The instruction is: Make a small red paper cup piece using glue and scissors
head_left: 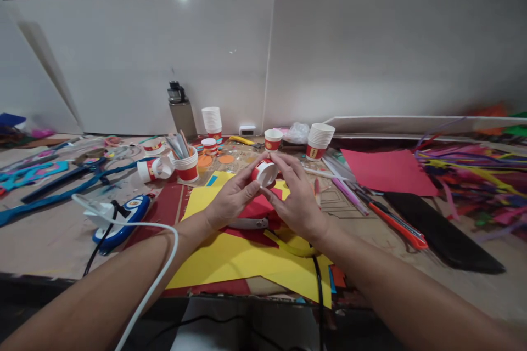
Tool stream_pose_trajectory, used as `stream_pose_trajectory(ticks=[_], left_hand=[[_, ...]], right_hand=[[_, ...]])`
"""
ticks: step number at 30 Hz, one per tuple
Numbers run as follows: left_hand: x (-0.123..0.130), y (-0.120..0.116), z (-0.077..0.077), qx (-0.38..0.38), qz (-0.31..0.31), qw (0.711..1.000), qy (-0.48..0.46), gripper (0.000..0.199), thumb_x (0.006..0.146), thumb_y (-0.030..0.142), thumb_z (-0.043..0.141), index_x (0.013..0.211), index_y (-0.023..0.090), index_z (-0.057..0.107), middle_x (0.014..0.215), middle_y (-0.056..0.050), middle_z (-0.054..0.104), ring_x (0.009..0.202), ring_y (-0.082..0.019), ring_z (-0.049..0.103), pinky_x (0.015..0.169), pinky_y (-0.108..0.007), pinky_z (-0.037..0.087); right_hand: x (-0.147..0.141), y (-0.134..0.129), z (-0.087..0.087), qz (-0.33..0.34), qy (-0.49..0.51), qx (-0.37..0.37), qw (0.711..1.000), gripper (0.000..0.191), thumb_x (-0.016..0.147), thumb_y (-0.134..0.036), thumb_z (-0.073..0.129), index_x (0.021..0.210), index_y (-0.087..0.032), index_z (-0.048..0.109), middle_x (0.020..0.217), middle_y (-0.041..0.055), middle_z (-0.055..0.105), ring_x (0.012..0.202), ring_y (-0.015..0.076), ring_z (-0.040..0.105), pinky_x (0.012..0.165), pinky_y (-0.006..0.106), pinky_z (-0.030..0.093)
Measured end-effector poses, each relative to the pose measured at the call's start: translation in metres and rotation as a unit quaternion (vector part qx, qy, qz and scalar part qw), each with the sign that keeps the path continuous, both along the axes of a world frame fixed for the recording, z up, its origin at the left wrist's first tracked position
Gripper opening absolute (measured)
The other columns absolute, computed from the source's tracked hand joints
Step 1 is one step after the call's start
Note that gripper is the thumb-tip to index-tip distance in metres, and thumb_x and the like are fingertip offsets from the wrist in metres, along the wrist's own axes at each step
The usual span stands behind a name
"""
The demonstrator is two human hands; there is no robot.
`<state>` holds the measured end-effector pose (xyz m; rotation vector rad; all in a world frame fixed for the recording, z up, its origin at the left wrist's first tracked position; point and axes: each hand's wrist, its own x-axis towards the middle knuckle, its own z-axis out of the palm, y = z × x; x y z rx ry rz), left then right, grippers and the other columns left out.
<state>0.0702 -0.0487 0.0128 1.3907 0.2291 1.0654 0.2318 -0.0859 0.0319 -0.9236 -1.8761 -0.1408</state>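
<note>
Between both hands I hold a small red and white paper cup (265, 173), tipped so that a white round end faces me. My left hand (233, 193) grips its left side with thumb and fingers. On the other side, my right hand (297, 194) closes round it, fingertips at the top and thumb below. Under the hands lie yellow paper sheets (214, 263) and red paper (257, 208). A tool with a pale handle (249, 224) and a yellow part with a black cord (302, 244) rests on them, partly hidden by my right hand.
Behind stand stacked paper cups (320, 140) and a cup of pencils (185, 164). At right lie a red utility knife (399, 225), a black case (444, 233) and coloured pipe cleaners (486, 175). A blue-and-white power strip (123, 222) sits left; its white cable (164, 269) crosses my left forearm.
</note>
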Motion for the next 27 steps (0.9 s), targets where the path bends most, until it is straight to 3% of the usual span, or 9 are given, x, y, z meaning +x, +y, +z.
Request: stream_pose_trajectory(ticks=[6, 10, 16, 27], left_hand=[[-0.002, 0.004, -0.005, 0.035, 0.015, 0.999, 0.013, 0.058, 0.087, 0.031, 0.061, 0.142, 0.037, 0.042, 0.15, -0.003, 0.042, 0.136, -0.027, 0.04, 0.114, -0.045, 0.03], [-0.003, 0.0, 0.0, 0.005, 0.019, 1.0, 0.016, 0.059, 0.085, 0.033, 0.063, 0.141, 0.039, 0.043, 0.148, -0.002, 0.045, 0.135, -0.026, 0.041, 0.111, -0.042, 0.035], [-0.002, -0.007, 0.01, -0.056, -0.029, 0.998, -0.023, 0.049, 0.088, 0.033, 0.059, 0.136, 0.037, 0.05, 0.148, -0.002, 0.044, 0.132, -0.023, 0.046, 0.105, -0.036, 0.042], [-0.002, -0.007, 0.014, -0.041, -0.039, 0.998, -0.022, 0.045, 0.089, 0.028, 0.058, 0.133, 0.036, 0.054, 0.145, -0.001, 0.048, 0.126, -0.021, 0.05, 0.101, -0.031, 0.045]], right_hand=[[0.0, 0.0, -0.001, 0.004, -0.004, 0.017, 1.0, 0.065, 0.085, -0.019, 0.062, 0.143, -0.028, 0.034, 0.132, 0.0119, 0.048, 0.124, 0.0262, 0.046, 0.102, 0.05, 0.045], [0.0, -0.002, 0.001, 0.002, -0.01, 0.01, 1.0, 0.066, 0.086, -0.02, 0.061, 0.144, -0.03, 0.032, 0.134, 0.0112, 0.048, 0.126, 0.0265, 0.045, 0.104, 0.05, 0.043], [0.0, -0.005, 0.003, -0.012, -0.009, -0.013, 1.0, 0.067, 0.085, -0.022, 0.062, 0.145, -0.029, 0.032, 0.135, 0.0113, 0.048, 0.128, 0.0273, 0.044, 0.106, 0.051, 0.041], [0.0, -0.006, 0.002, 0.008, 0.007, -0.005, 1.0, 0.066, 0.086, -0.021, 0.062, 0.144, -0.027, 0.032, 0.133, 0.0118, 0.048, 0.126, 0.0255, 0.045, 0.104, 0.049, 0.044]])
